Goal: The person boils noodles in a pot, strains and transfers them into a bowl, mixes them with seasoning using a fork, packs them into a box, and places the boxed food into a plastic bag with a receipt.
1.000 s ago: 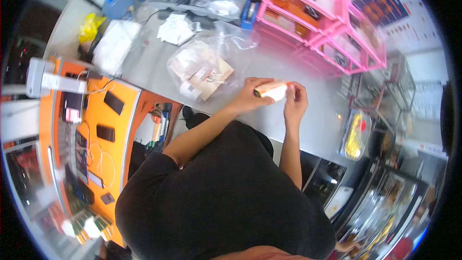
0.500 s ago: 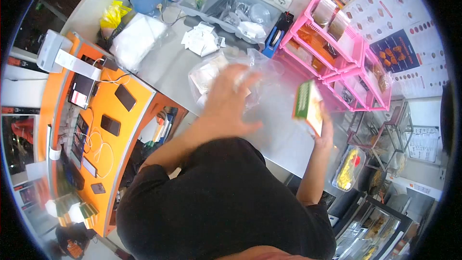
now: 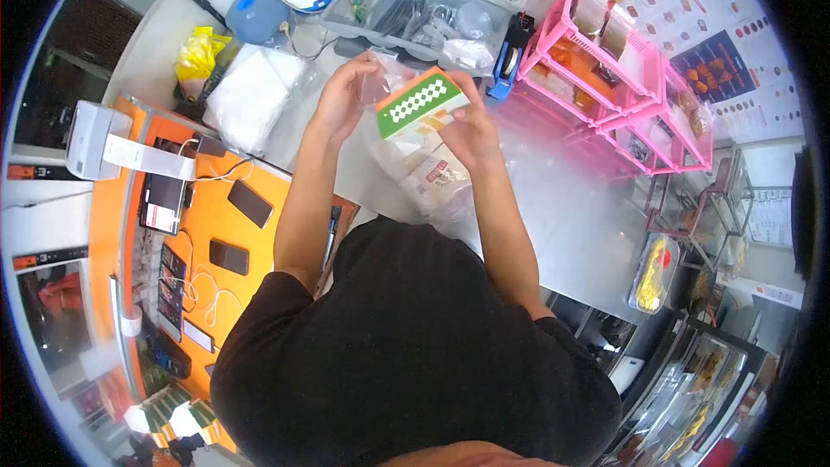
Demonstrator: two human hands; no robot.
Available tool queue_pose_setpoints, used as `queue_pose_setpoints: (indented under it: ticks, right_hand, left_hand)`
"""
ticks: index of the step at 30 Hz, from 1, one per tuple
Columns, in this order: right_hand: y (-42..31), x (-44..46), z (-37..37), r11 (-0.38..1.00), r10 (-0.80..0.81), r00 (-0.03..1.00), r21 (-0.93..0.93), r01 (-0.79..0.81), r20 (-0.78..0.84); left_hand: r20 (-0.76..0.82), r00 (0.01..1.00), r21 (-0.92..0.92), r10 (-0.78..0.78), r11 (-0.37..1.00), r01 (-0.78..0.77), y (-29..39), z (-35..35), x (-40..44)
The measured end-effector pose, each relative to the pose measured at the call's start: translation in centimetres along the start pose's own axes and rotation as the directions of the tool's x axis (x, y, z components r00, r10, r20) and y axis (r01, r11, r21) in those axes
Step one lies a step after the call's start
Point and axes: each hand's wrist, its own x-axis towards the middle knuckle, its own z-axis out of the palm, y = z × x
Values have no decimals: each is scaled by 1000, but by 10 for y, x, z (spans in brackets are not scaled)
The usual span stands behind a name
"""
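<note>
My right hand [image 3: 471,127] is closed around a small green, orange and white cardboard box [image 3: 420,105], which is tilted over a clear plastic bag [image 3: 393,160]. The upper edge of that bag is pinched in my left hand [image 3: 343,99], just left of the box. Lower in the bag lie pale paper packets [image 3: 439,175], one with a red printed label. The box overlaps the bag's mouth from my viewpoint, so I cannot tell whether it is partly inside.
Behind the hands stands a grey divided tray [image 3: 393,30] of cutlery and lids. A blue tape dispenser [image 3: 508,65] and pink baskets [image 3: 596,95] are on the right. Left are wrapped white bags [image 3: 251,95] and an orange counter [image 3: 203,199] with phones and a receipt printer [image 3: 95,140].
My right hand has brought the box leftward from the right side to above the bag. My left hand has moved up and left and now grips the bag's edge.
</note>
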Motion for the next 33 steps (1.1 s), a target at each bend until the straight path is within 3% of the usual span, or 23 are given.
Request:
queue_pose_setpoints:
  ticks: [2, 3, 5, 6, 7, 9, 12, 16, 18, 19, 21, 24, 27, 30, 33]
  right_hand:
    - [5, -18, -6, 993, -63, 979, -107, 43, -193]
    - [6, -28, -11, 923, -172, 942, -381, 52, -289]
    - [3, -49, -18, 575, -428, 831, -816, -53, -356]
    - [-1, -58, -17, 457, -461, 838, -888, -60, -294]
    - [-4, -68, -16, 331, -482, 846, -941, -66, -229]
    - [-13, -87, -5, 128, -445, 882, -986, -108, -154]
    - [-31, -104, 37, -143, -299, 941, -967, -210, -160]
    - [-25, -110, 52, -511, -157, 930, -779, -364, -332]
    - [-6, -104, 39, -643, -147, 893, -645, -413, -425]
    - [-2, -104, 27, -601, -154, 897, -682, -418, -414]
    - [8, -99, -12, -511, -166, 909, -755, -410, -382]
    - [9, -103, -80, -438, -54, 796, -702, -562, -603]
    - [33, -112, -83, -585, -298, 879, -656, -476, -372]
    - [42, -94, -13, -689, -157, 927, -635, -349, -340]
    - [56, -95, -8, -442, 283, 948, -897, -3, -142]
  left_hand:
    - [79, 996, -82, -43, 995, 50, 8, 2, 5]
    - [96, 995, -76, -35, 996, 42, 3, 2, 8]
    - [129, 992, -68, -12, 997, 21, -9, 5, 15]
    - [146, 989, 57, -23, 998, 15, -20, -2, 19]
    - [183, 982, 6, -52, 999, 51, -22, -1, 21]
    - [268, 958, -85, -105, 988, 132, -24, 6, 27]
    - [309, 950, -111, -42, 991, 79, -18, 2, 34]
    - [399, 912, -73, -90, 989, 130, -23, -8, 36]
    - [433, 889, 75, -148, 989, 129, -20, 0, 23]
    - [446, 878, 147, -176, 982, 122, -15, 5, 18]
    - [498, 848, 117, -180, 983, 141, -15, 2, 18]
    - [464, 870, 68, -166, 986, 152, -19, -4, 17]
    - [437, 887, 40, -148, 989, 145, -9, -10, 17]
    - [391, 913, 16, -115, 993, 118, -3, -16, 15]
    - [377, 919, -5, -112, 992, 122, -1, -24, 14]
